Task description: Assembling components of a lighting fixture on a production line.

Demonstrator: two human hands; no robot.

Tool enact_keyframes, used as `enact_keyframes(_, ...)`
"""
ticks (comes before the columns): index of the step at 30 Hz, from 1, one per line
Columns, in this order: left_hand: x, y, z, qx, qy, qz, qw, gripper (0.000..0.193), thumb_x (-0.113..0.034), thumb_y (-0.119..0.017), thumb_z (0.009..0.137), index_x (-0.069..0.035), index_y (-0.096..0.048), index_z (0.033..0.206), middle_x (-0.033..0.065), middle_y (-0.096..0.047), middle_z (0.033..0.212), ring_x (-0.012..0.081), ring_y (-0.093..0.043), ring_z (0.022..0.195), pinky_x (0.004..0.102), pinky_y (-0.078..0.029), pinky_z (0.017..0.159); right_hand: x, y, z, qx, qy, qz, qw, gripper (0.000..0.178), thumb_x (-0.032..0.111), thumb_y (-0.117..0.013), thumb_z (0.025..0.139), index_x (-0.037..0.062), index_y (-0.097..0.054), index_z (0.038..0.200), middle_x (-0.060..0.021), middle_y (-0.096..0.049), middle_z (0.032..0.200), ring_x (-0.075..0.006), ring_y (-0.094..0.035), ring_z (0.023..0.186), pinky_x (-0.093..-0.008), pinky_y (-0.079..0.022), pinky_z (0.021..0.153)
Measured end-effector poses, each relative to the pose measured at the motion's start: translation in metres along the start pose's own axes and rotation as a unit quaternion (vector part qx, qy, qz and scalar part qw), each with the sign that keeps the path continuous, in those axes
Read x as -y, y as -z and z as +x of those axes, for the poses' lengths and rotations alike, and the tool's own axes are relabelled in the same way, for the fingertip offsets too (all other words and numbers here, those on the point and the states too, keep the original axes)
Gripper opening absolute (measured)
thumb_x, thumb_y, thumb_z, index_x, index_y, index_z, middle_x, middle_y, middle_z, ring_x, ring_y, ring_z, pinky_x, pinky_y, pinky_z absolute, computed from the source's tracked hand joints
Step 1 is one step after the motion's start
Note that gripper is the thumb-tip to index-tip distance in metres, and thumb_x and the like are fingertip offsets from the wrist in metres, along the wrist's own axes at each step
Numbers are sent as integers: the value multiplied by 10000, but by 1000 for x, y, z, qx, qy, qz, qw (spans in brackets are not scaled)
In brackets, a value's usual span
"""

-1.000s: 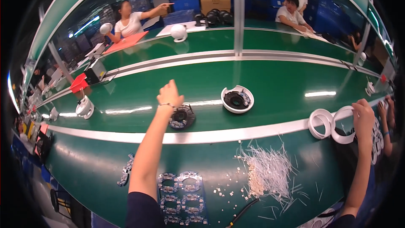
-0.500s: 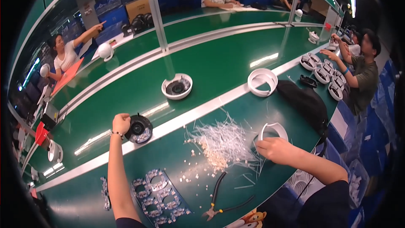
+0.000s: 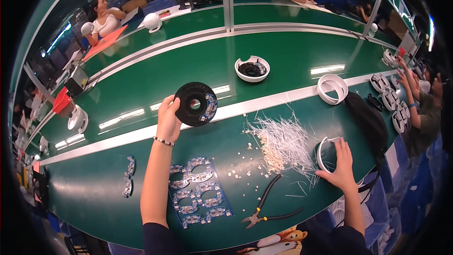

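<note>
My left hand is closed on the left edge of a black plastic disc, held up over the bench. The disc has a central hole and a small curved circuit board along its right side. My right hand curves round a white plastic ring on the right of the bench, thumb at its near side and fingers at its far side; the hand hides the ring's right part. A panel of blue circuit boards lies below the disc, and a separate board strip lies farther left.
White cable ties or thin strips are heaped mid-bench beside small cream connectors. Cutting pliers lie near the front edge. Beyond the metal rail stands a white bowl-shaped housing. A black bag and co-workers are rightward.
My view has shifted left. My left hand has raised the black disc and turned its face more toward me. My right hand has shifted a little nearer with the white ring, its fingers more spread.
</note>
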State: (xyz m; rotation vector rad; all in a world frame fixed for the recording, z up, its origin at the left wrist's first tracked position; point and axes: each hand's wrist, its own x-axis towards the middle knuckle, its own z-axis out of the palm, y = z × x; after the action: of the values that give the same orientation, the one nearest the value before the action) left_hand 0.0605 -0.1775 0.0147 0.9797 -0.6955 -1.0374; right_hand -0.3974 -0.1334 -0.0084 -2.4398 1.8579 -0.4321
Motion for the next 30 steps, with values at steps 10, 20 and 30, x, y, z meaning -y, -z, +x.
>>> enact_keyframes(10,-13,-23,-22,21,-19,-24,999,163,-100,-418,881,-11,-412,1017,115,-565,955,166,-574,850,280,-487,719,12,7,21,-12,-150,60,987,1132,375,-800,421,-67,-201,1273,-240,-317,1262,-370,-335,1133,-398,-291,955)
enact_keyframes(20,23,-79,-78,118,-25,-90,989,258,-41,-382,872,3,-353,1125,87,-477,1085,126,-502,955,231,-430,790,136,6,55,-83,57,644,758,1044,121,-781,527,3,-103,1312,-148,-207,1308,-245,-263,1204,-339,-273,975)
enact_keyframes(30,16,-84,-105,303,197,-282,889,658,-524,-270,836,-25,-312,1264,144,-377,1267,288,-353,1179,446,-246,998,177,5,60,-40,186,469,862,1173,259,-824,477,-28,-58,1317,-222,-192,1322,-295,-248,1231,-367,-227,1004)
